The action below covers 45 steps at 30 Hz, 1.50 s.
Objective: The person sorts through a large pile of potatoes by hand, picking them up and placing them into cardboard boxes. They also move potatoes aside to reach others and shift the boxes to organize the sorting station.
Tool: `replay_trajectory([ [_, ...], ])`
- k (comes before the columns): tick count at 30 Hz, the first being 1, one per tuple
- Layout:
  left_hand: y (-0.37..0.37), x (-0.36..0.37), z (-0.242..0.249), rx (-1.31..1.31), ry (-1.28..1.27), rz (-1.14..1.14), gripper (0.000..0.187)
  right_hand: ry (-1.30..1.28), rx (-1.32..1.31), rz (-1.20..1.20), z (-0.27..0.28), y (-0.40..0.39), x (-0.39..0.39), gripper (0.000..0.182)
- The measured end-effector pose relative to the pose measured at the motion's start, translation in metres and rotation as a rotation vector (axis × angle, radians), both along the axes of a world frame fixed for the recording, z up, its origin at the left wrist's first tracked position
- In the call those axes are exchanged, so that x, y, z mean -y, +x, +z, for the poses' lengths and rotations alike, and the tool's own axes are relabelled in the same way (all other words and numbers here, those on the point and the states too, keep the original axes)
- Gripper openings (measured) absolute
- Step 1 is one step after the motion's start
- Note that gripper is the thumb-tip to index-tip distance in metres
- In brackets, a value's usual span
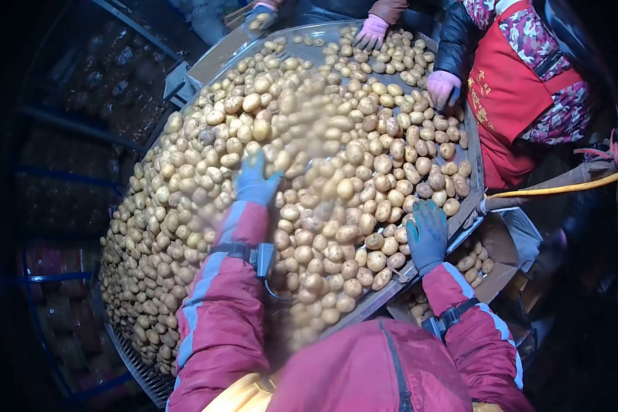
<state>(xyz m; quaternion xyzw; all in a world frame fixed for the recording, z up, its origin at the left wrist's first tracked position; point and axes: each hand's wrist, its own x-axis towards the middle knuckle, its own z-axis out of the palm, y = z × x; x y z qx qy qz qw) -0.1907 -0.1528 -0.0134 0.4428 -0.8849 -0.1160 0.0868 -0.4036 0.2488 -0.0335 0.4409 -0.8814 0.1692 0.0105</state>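
A large heap of potatoes (206, 185) covers the sorting table (470, 147) in front of me. My left hand (256, 180), in a blue-grey glove, rests on the potatoes near the middle of the heap, its fingers spread. Near the table's right edge, my right hand (427, 237) is in a similar glove with darker green fingers. Its fingers are stretched out against the potatoes there. I see nothing gripped in either hand. Part of the view is smeared by spots on the lens.
Across the table a co-worker's pink-gloved hand (371, 32) touches potatoes, and another gloved hand (259, 18) is farther left. At the right, a person in a red apron (505, 89) has a pink-gloved hand (444, 89) at the rim. Below the edge sits a cardboard box (496, 250) with potatoes.
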Motion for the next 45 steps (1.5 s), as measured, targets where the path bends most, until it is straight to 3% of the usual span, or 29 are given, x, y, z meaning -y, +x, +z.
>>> replay_trajectory([
  [2,-0.012,-0.019,-0.015,-0.288,0.128,-0.058,0.086,0.004,-0.013,-0.003,0.001,0.0,-0.002,0.047],
  [3,-0.02,-0.038,0.004,-0.319,0.272,-0.095,0.083,-0.002,-0.017,0.002,0.0,0.0,0.001,0.048],
  [6,-0.02,-0.076,0.016,-0.137,0.235,-0.333,0.069,-0.013,-0.002,-0.003,-0.006,0.0,-0.001,0.046],
  [8,-0.02,-0.09,0.033,-0.204,0.159,-0.535,0.061,-0.002,-0.015,-0.003,-0.005,0.0,0.002,0.045],
  [9,-0.024,-0.09,0.029,-0.316,0.382,-0.459,0.058,-0.003,-0.019,-0.004,-0.003,0.001,0.002,0.045],
  [12,-0.032,-0.055,0.036,-0.375,0.388,-0.274,0.059,0.005,-0.02,-0.005,-0.006,0.001,0.0,0.046],
  [14,-0.041,-0.03,0.068,-0.467,0.538,0.049,0.058,0.012,-0.009,-0.007,-0.007,0.0,0.001,0.046],
  [18,-0.048,0.063,0.022,-0.414,0.184,0.06,0.059,-0.003,0.015,-0.017,-0.003,0.0,0.001,0.046],
  [23,-0.073,0.085,-0.006,-0.239,0.053,-0.01,0.073,-0.014,0.005,-0.014,0.002,0.0,0.002,0.045],
  [26,-0.073,0.059,-0.006,-0.215,0.334,0.064,0.072,-0.012,0.024,-0.02,-0.002,0.0,0.003,0.046],
  [31,-0.07,0.031,-0.007,-0.315,0.297,-0.118,0.066,-0.016,0.0,-0.008,-0.003,0.0,0.001,0.046],
  [34,-0.059,0.007,0.022,-0.698,0.688,-0.174,0.063,-0.03,0.001,-0.005,-0.002,0.0,0.0,0.045],
  [35,-0.054,-0.002,0.033,-0.824,0.947,-0.156,0.062,-0.034,-0.004,-0.006,-0.002,0.001,0.0,0.046],
  [43,-0.017,-0.112,0.09,-0.794,1.284,-0.197,0.067,-0.146,-0.086,-0.012,-0.013,0.0,-0.003,0.044],
  [45,-0.012,-0.135,0.102,-0.741,1.331,-0.165,0.07,-0.204,0.007,-0.035,-0.018,-0.003,-0.006,0.043],
])
